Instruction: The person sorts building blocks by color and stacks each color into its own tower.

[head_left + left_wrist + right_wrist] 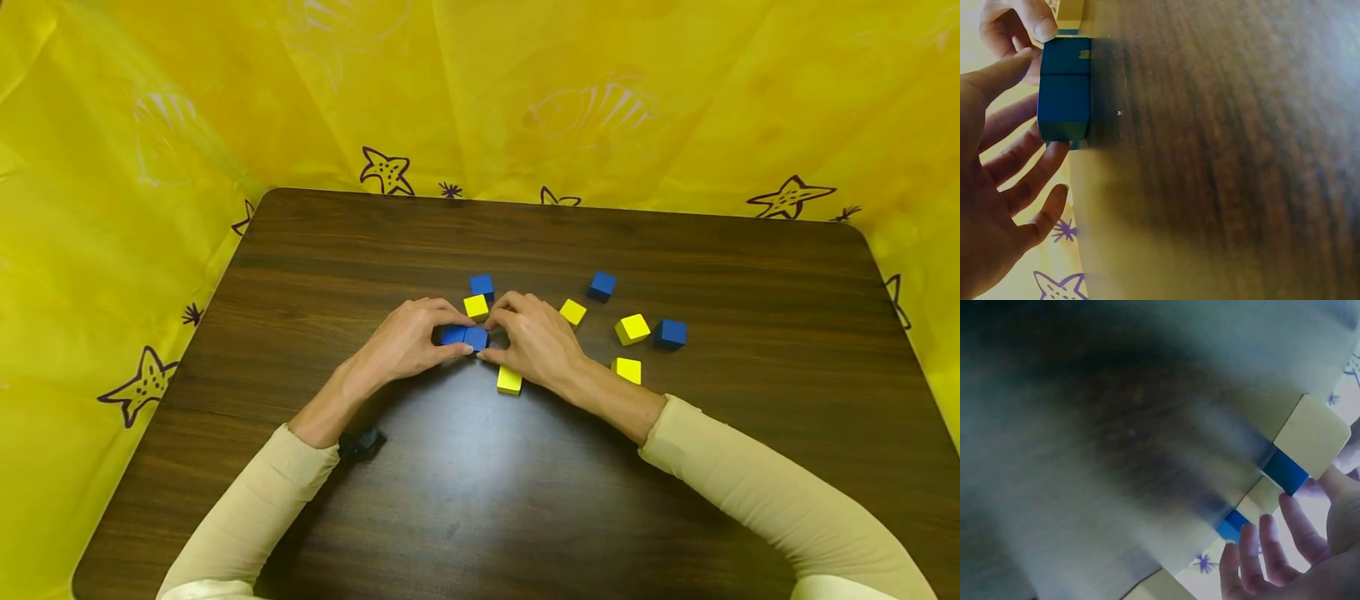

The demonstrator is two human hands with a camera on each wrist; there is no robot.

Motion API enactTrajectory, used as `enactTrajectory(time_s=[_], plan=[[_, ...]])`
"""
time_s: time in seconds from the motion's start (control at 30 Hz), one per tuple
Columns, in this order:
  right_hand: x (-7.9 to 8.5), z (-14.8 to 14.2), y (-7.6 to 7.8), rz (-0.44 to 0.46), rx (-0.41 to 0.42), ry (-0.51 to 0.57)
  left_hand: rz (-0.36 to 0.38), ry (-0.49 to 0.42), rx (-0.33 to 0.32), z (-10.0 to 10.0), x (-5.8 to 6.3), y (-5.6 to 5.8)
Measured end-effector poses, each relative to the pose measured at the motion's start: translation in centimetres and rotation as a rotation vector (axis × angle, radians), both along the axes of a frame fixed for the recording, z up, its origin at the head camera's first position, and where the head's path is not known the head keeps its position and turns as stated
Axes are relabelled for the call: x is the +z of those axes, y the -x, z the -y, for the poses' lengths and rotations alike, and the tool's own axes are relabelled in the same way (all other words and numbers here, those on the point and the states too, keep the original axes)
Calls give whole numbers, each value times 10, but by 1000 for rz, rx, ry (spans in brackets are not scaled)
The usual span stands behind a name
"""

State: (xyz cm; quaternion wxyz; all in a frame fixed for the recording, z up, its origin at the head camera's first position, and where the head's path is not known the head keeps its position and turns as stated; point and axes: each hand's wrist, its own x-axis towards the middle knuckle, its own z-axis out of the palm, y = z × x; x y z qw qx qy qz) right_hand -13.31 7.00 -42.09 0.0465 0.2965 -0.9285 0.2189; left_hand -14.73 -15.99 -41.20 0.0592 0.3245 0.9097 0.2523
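Two blue cubes stand side by side on the table in the head view, the left cube [452, 335] against the right cube [476, 338]. My left hand [408, 337] grips the pair from the left, thumb on the near side and fingers behind. From the right, my right hand [536, 342] has thumb and forefinger at the corners of the right cube, pinching it. The left wrist view shows the blue pair [1064, 100] flush in a row. Just beyond the fingertips sits a yellow cube [476, 307]; another yellow cube [509, 381] lies below my right hand.
A blue cube [482, 287] stands behind the near yellow one. Right of my right hand are more yellow cubes [632, 329] and blue cubes [670, 333], scattered. A small black object [362, 444] shows by my left wrist. Yellow patterned cloth [480, 100] surrounds the brown table [450, 500].
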Motion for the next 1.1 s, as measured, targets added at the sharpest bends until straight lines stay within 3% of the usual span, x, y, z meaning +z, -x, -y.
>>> enactTrajectory(time_s=[0.43, 0.77, 1.1], plan=[[7, -10, 9, 42, -42, 51, -10, -47, 43, 5, 4, 5], [10, -19, 25, 53, -71, 81, -49, -101, 47, 4, 11, 23], [11, -22, 37, 101, -101, 94, -99, -248, 85, 4, 9, 37]])
